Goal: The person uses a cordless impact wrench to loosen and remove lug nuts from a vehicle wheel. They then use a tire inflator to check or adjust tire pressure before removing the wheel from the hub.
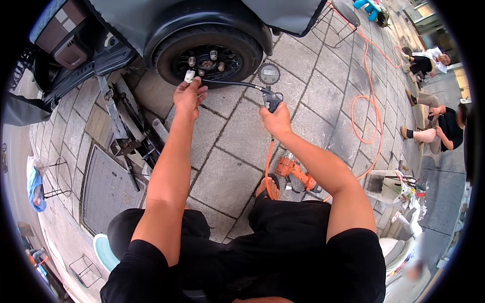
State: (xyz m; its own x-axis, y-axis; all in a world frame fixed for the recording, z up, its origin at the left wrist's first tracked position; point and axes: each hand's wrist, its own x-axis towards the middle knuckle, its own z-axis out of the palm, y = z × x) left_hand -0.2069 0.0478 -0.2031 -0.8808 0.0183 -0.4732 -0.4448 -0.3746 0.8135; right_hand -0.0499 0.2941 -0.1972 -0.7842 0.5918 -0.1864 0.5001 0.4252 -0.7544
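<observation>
My left hand [188, 98] is closed in a pinch at the lower edge of the wheel's rim. A small white fitting [189, 76] sticks up from its fingertips, and a black hose [230, 83] runs from beside these fingers to a tire inflator [273, 101]. My right hand [277, 119] grips the inflator, whose round dial gauge [269, 74] with a grey display faces up. An orange air hose [269, 161] hangs down from it. The wheel [207, 58] has a black tire and rim with several bare lug nuts or studs.
An orange impact wrench [295, 171] lies by my foot [267, 187]. Left of the wheel lies a metal jack [124, 136] near a floor cover [111, 189]. More orange hose [373, 96] loops across the paving. Two people sit at the right; a stool [345, 12] stands at the back.
</observation>
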